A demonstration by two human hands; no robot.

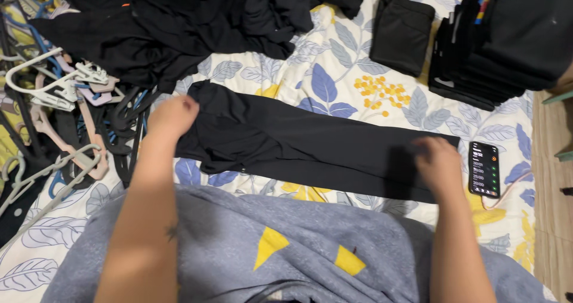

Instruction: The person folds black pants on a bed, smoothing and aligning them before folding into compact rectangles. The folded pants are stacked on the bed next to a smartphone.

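A pair of black trousers (310, 145) lies stretched flat from left to right across a floral bedsheet (334, 82). My left hand (172, 116) rests on the waist end at the left, fingers curled on the fabric. My right hand (437, 163) presses on the leg end at the right, fingers bent against the cloth. Whether either hand pinches the fabric I cannot tell.
A heap of black clothes (179, 22) lies at the back left. Several plastic hangers (59, 118) are piled at the left. A folded black garment (401, 31) and a stack of folded black clothes (507, 40) sit at the back right. A phone (484, 169) with a lit screen lies beside my right hand.
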